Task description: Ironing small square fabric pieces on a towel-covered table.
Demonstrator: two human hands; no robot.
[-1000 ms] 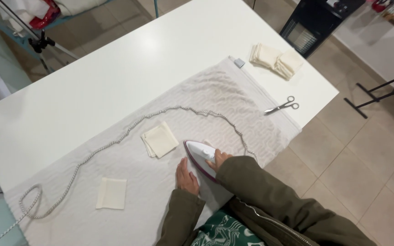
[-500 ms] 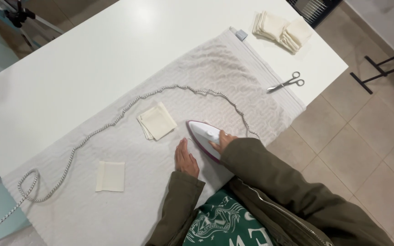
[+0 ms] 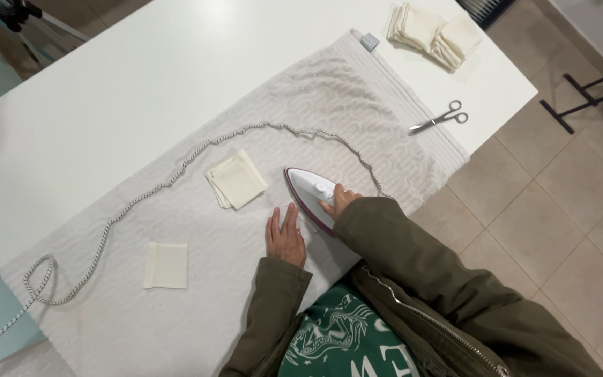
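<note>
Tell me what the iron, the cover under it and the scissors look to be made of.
Iron: glossy white plastic shell with a maroon rim, judging by its smooth sheen.
Cover: pale woven cloth, towel-like, with a raised wavy pattern; matte.
Scissors: all bare metal, silver-grey handles included; too small to tell more.

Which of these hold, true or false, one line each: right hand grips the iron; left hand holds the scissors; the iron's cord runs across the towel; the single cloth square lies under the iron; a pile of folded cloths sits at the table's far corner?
1. The right hand grips the iron. True.
2. The left hand holds the scissors. False: it lies flat on the towel beside the iron; the scissors lie alone on the table.
3. The cord runs across the towel. True.
4. The single cloth square lies under the iron. False: it lies apart, to the left.
5. The folded cloths sit at the far corner. True.
</note>
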